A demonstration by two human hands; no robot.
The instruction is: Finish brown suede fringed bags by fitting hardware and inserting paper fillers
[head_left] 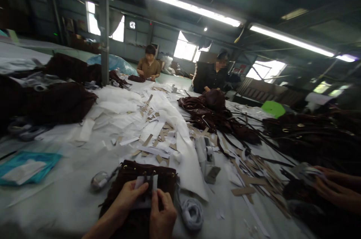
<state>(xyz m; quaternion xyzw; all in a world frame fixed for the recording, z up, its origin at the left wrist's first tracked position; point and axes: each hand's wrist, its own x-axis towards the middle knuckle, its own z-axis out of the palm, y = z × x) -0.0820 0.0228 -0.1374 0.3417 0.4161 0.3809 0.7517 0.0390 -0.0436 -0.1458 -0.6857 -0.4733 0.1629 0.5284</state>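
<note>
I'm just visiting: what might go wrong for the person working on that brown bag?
The pale strip pinched in the right hand looks narrow, so it might slip loose. If dropped, it could be hard to pick out among the loose scraps strewn beyond the dark brown bag, some of them pale too. The grey cord coil lies close beside the bag and might get knocked or snagged if the bag is turned.
</note>
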